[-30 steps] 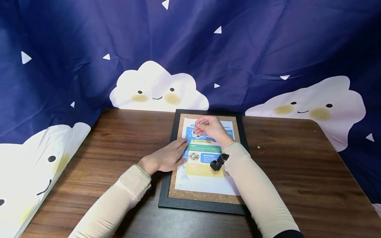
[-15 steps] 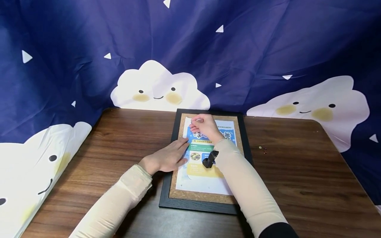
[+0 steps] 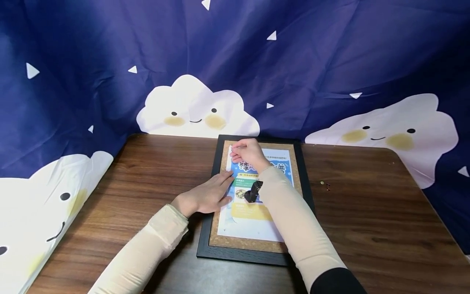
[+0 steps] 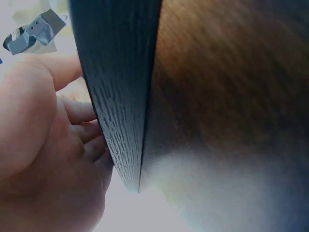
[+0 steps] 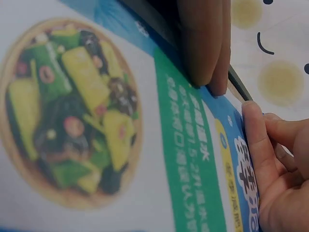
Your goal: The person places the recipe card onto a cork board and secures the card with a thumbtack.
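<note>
One cork board [image 3: 222,240] in a black frame [image 3: 205,239], lying flat on the wood surface [image 3: 147,171], centre, long axis running near to far. One printed flyer [image 3: 245,228] lies on the cork: white margins, blue header at the far end with white characters, green band below it, round food photo in the middle (green and yellow pieces on a dark base, clear in the right wrist view), yellow block toward the near end. Cork border shows on all sides of the flyer. Left hand [image 3: 205,195] rests flat over the left frame edge, fingers [image 3: 225,178] straight and held together, tips on the flyer's left edge beside the green band. The left wrist view shows the frame edge running past the palm with the fingers lying over it. Right hand [image 3: 249,154] is at the flyer's far left corner, fingers curled in and pinching something small at that corner; what it is, cannot tell from these views. A black wrist-mounted camera [image 3: 253,191] sits on the right forearm, over the middle of the flyer. Two tiny items [image 3: 324,184] lie on the bare surface to the right of the frame, well apart from it, too small to identify. Behind the surface hangs one navy backdrop [image 3: 312,61] with white triangles and smiling clouds; four clouds in view.
</note>
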`<move>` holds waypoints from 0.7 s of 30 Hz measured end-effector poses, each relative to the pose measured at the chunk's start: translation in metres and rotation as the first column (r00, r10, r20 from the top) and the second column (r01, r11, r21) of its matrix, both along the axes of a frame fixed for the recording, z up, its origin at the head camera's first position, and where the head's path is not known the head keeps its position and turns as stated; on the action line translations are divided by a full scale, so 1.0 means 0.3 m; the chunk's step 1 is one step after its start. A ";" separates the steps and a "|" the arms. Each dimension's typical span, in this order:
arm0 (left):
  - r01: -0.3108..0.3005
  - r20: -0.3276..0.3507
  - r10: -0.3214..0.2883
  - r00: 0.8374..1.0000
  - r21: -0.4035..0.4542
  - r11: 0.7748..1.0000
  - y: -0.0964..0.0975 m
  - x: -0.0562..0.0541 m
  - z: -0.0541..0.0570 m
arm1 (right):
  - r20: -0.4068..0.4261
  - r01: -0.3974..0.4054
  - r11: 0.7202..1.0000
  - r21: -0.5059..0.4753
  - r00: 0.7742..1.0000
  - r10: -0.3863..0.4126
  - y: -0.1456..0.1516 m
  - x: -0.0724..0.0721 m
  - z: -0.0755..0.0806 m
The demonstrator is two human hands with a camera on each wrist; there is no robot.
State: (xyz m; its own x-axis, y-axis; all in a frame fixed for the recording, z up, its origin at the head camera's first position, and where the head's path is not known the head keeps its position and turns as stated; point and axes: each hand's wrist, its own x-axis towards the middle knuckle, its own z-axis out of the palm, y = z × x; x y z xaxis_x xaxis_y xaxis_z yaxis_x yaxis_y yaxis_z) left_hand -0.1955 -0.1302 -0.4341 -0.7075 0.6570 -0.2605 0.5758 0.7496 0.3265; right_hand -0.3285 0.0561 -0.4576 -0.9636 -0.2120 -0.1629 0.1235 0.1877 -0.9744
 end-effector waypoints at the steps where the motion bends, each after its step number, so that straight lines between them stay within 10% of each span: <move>1: -0.003 -0.001 0.003 1.000 -0.002 1.000 -0.001 0.000 0.000 | 0.006 0.002 1.000 -0.003 1.000 -0.001 -0.004 -0.002 0.001; 21: 0.007 -0.011 -0.006 1.000 0.039 0.999 0.000 0.003 -0.007 | 0.214 0.052 0.998 -0.037 0.976 -0.043 -0.037 -0.037 0.044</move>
State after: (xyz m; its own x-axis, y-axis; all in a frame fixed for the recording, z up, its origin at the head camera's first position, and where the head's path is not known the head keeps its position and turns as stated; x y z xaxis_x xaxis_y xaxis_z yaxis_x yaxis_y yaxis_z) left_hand -0.1947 -0.1301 -0.4361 -0.7059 0.6710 -0.2268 0.5845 0.7328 0.3485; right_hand -0.3396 0.0451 -0.4445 -0.9171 -0.1775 -0.3570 0.3364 0.1361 -0.9318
